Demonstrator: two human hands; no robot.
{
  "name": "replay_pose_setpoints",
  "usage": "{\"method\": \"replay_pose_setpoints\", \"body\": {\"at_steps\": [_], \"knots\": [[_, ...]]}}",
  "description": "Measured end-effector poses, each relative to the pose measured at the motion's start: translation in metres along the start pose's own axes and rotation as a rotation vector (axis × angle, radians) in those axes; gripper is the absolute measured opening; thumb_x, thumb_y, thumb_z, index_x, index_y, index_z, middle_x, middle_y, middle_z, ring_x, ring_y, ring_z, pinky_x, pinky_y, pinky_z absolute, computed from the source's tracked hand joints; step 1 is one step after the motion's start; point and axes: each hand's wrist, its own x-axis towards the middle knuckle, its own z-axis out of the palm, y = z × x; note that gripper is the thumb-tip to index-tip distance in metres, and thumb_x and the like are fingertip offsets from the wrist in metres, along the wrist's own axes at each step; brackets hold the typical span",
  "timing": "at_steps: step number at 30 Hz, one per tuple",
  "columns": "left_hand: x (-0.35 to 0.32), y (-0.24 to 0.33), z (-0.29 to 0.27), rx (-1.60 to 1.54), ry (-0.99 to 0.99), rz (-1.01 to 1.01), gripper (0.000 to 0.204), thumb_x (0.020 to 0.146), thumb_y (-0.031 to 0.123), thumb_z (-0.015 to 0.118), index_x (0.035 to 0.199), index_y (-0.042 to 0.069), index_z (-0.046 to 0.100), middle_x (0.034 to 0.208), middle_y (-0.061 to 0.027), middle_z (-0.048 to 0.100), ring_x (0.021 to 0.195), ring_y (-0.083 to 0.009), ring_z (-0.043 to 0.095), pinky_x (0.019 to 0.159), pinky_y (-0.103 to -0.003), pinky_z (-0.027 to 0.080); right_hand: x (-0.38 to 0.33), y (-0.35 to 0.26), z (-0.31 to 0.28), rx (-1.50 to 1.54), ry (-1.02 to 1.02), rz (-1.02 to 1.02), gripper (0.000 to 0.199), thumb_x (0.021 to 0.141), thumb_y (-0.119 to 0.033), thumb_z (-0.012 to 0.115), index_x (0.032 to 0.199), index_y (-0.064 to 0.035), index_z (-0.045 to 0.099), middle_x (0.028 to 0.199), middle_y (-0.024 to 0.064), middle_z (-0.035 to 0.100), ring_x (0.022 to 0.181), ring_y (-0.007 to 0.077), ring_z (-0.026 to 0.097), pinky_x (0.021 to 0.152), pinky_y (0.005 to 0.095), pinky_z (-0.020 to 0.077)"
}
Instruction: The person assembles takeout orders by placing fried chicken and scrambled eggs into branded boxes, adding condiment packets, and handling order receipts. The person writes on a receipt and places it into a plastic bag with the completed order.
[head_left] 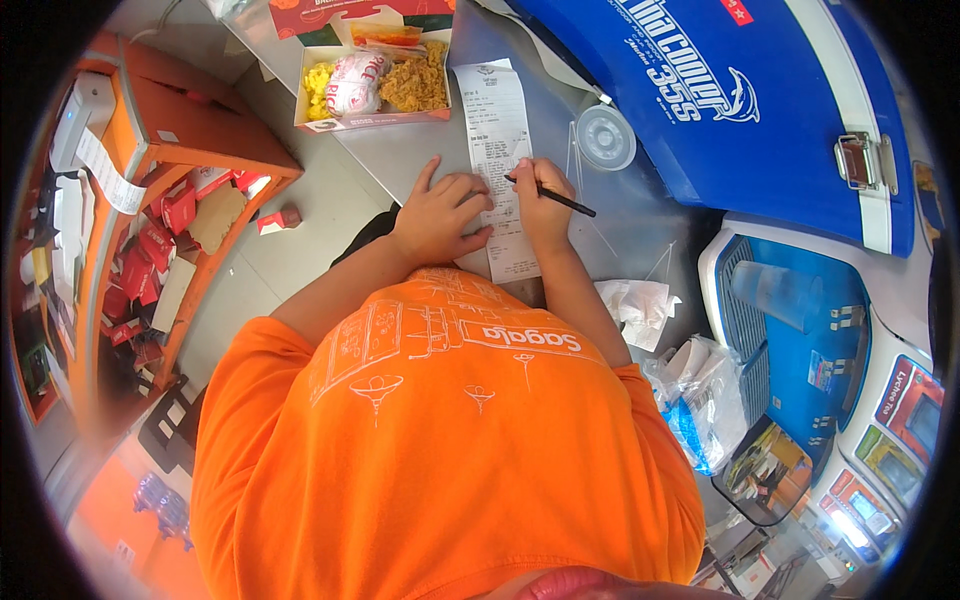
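A long white receipt (495,105) with printed lines lies flat on the metal counter (395,150) in front of me. My right hand (543,212) rests over its right edge, closed around a black pen (572,203) whose tip is close to the paper. At the receipt's left side my left hand (440,215) lies with its fingers apart, fingertips near the paper's edge, holding nothing. Just beyond it stands an open red and white meal box (375,124), containing fried chicken (418,82), a paper-wrapped bundle (354,86) and yellow scrambled-looking food (317,88).
A clear plastic lid (605,137) sits right of the receipt, beside a large blue cooler (690,130). Crumpled white paper (640,308) and a plastic bag (705,400) lie nearer, by a drink dispenser (735,300). Leftward, an orange shelf (205,110) holds red cartons (155,245).
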Motion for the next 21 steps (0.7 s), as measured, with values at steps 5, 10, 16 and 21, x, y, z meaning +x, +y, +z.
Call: {"method": "replay_pose_setpoints", "body": {"at_steps": [5,10,16,21], "knots": [[-0.0003,-0.0002,-0.0003,-0.006,-0.018,-0.012,0.031,0.07,0.028,0.073,0.096,0.017,0.058,0.108,0.0002,0.056,0.112,-0.0187,0.053,0.106,-0.056,0.027,0.002,-0.005,0.0004,-0.055,0.033,0.003,0.023,0.088,-0.007,0.058,0.067,-0.0001,0.052,0.064,0.0116,0.06,0.057,0.0249,0.057,0.054,0.0348,0.0448],[-0.0004,-0.0003,-0.0005,-0.007,-0.019,-0.008,0.032,0.07,0.027,0.073,0.096,0.017,0.058,0.108,0.0004,0.056,0.112,-0.0183,0.053,0.106,-0.056,0.027,0.0013,-0.0021,0.0014,-0.015,0.087,-0.066,0.024,0.089,-0.01,0.056,0.067,-0.0007,0.057,0.059,0.0076,0.056,0.051,0.0166,0.051,0.051,0.0311,0.0394],[-0.0002,-0.0002,-0.0006,-0.016,-0.028,-0.013,0.032,0.069,0.027,0.074,0.096,0.017,0.058,0.107,0.0006,0.056,0.112,-0.0181,0.053,0.107,-0.056,0.027,-0.0002,0.0017,-0.0001,-0.086,0.074,-0.087,0.025,0.089,-0.009,0.056,0.066,-0.001,0.056,0.058,0.0077,0.055,0.051,0.0174,0.05,0.051,0.0316,0.0397],[-0.0001,-0.0003,-0.0004,-0.014,-0.02,-0.009,0.032,0.069,0.027,0.074,0.095,0.017,0.058,0.106,0.0008,0.056,0.111,-0.018,0.053,0.107,-0.056,0.027,0.0012,0.0032,0.0016,-0.061,0.077,-0.075,0.025,0.089,-0.007,0.056,0.064,-0.0008,0.054,0.058,0.0083,0.056,0.051,0.0194,0.051,0.051,0.0323,0.0402]]}}
